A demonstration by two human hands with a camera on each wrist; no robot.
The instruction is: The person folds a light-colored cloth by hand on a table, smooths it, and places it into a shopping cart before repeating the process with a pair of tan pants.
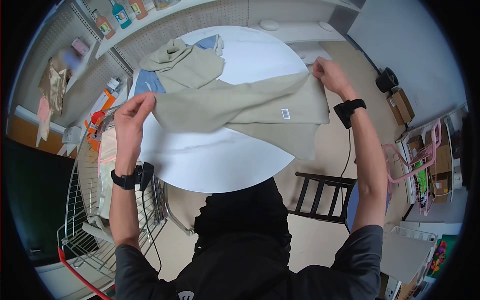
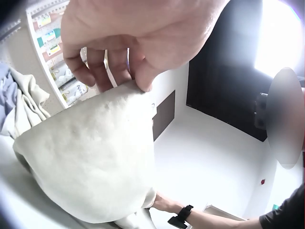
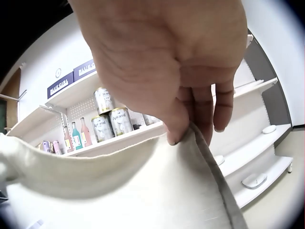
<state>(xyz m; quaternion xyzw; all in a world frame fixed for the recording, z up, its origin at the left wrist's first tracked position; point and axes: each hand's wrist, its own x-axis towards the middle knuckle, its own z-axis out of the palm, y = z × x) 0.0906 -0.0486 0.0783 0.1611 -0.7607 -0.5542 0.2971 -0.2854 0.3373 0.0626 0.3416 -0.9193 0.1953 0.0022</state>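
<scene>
A sage-beige cloth [image 1: 200,109] is stretched between the two hands over the round white table [image 1: 215,167]. In the head view my left hand [image 1: 131,125] pinches its left end between thumb and fingers. My right hand [image 1: 332,79] pinches the upper right corner, and the right wrist view shows thumb and fingers meeting at the edge [image 3: 205,148]. A small white label [image 1: 285,114] sits on the cloth's right part. Below the label, a loose flap [image 1: 292,141] hangs past the table's edge. From the left wrist, the cloth [image 2: 95,152] bulges down under the fingers.
Behind the held cloth lies a crumpled heap of sage and blue fabric [image 1: 185,65]. A wire cart [image 1: 75,220] stands at the left, a dark slatted chair [image 1: 320,197] at the right. Shelves with bottles [image 1: 120,15] line the back.
</scene>
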